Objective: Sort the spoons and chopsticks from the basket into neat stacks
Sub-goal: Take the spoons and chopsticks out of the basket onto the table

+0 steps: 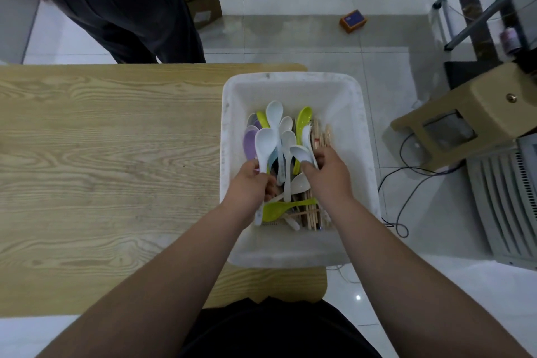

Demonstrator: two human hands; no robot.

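Head: one basket (290,77); left hand (250,183), right hand (328,174) grip one spoon (266,145) each.

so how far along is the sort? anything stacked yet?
Barely started. Done: no stacks show on the wooden table. In hand: the left hand grips a white spoon, and the right hand pinches a second white spoon, both over the basket. Left: the green spoons, purple spoon and chopsticks lie jumbled in the basket.
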